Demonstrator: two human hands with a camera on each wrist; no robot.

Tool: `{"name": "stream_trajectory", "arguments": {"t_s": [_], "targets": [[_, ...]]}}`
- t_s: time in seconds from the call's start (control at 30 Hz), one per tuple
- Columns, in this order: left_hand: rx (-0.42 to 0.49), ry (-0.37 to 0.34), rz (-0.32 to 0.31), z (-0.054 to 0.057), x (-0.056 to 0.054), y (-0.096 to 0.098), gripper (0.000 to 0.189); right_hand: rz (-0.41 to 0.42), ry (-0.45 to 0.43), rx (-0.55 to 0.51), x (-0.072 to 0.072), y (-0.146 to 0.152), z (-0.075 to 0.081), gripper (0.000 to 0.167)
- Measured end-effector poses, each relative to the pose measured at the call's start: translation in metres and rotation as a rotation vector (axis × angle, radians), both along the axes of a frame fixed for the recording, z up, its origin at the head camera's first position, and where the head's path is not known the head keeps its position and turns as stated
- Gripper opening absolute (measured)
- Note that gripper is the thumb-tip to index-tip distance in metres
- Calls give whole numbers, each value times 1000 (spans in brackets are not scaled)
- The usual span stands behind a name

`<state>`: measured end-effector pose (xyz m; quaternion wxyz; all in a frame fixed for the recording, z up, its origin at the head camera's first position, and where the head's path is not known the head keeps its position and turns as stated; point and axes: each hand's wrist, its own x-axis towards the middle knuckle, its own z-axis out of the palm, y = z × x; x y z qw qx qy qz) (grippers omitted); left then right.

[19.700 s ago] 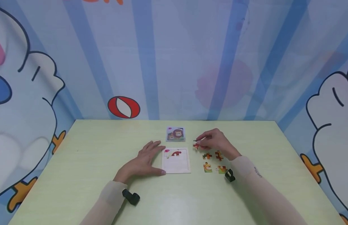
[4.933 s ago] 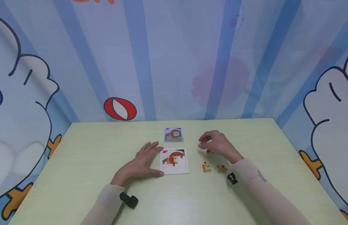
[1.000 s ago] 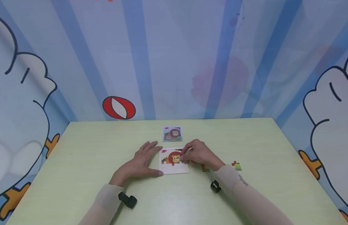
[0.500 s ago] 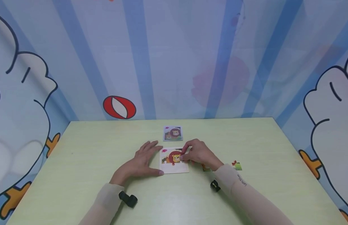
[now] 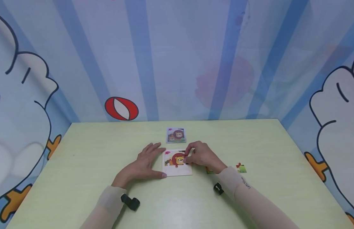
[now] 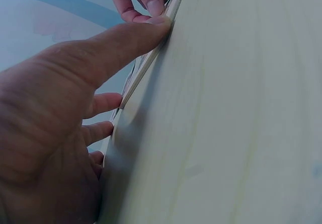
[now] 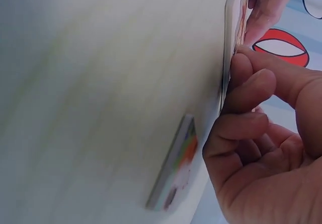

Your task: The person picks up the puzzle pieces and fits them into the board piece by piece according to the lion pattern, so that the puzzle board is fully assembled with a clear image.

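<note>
In the head view a white square puzzle tray (image 5: 178,171) lies flat, its upper half filled with lion picture pieces. My left hand (image 5: 142,167) is spread along its left side, thumb at the lower left corner and forefinger at the upper left; the fingers are fairly straight. At the tray's right side my right hand (image 5: 202,156) has thumb and forefinger together on a puzzle piece beside the lion's face, mostly hidden by the fingertips. Its other fingers are curled, as the right wrist view shows. One loose puzzle piece (image 5: 209,170) is partly covered by the right wrist.
Another loose puzzle piece (image 5: 241,168), green and red, lies right of the right forearm. Behind the tray is a lion picture card (image 5: 176,135). The pale table (image 5: 108,136) ends at a printed blue curtain (image 5: 177,63).
Over the earlier frames the tray's upper half filled with pieces. Since 4.9 s ago my right hand came left to the tray, and one loose piece shifted right. The last second shows almost no motion.
</note>
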<state>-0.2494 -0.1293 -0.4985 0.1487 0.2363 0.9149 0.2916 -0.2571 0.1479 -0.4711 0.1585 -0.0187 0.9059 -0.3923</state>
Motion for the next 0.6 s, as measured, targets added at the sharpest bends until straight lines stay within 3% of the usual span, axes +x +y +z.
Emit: {"name": "stream_trajectory", "arguments": {"t_s": [0.37, 0.6], "targets": [[3, 5, 2, 0, 0, 0, 102, 2, -27, -77, 3, 34, 6, 13], [7, 6, 2, 1, 1, 1, 102, -3, -20, -13, 3, 62, 12, 16]]}}
